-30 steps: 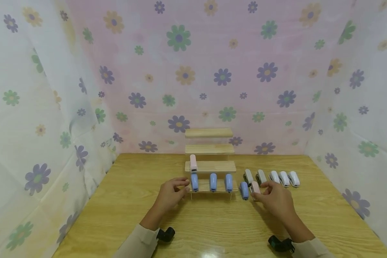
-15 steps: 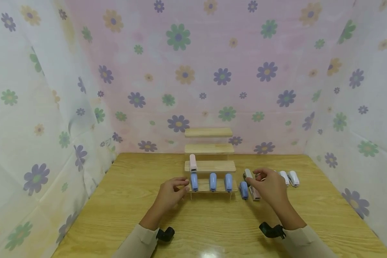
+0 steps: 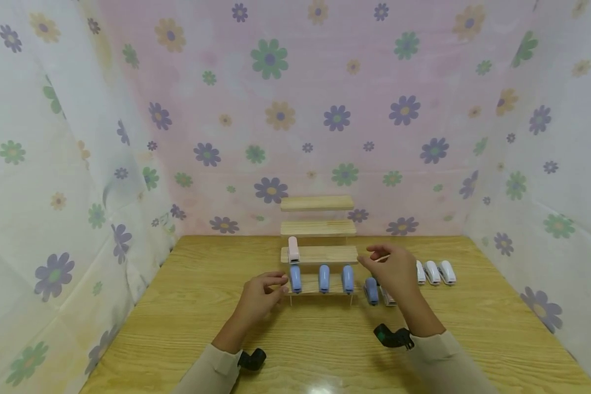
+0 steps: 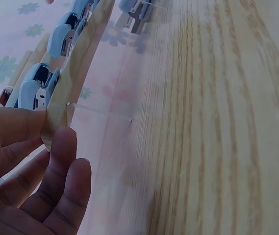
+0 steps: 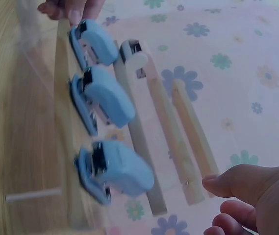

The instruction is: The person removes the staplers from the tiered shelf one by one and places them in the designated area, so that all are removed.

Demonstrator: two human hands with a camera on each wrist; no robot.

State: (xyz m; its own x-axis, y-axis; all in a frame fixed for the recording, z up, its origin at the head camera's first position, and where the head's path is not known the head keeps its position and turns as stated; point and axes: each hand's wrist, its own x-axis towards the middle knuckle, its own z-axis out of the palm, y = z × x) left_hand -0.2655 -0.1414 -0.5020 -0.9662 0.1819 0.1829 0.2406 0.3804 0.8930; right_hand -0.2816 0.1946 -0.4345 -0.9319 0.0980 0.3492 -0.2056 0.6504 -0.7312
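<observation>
Pale beige sleeves [image 3: 210, 369], black elbow-shaped wrist devices [image 3: 396, 338], dull green patch [image 3: 381, 335] on the right one

no lettering, brand, number or sign can be read

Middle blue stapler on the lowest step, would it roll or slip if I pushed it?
The middle blue stapler probably won't roll, given its long base. Its smooth-looking, rounded top may feel slippery. A push might knock it off the narrow wooden step.

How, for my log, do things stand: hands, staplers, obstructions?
Left hand on bottom shelf. Right hand by second shelf, appears empty. Three blue staplers on bottom, one pink stapler on second. No obstruction seen.
</observation>
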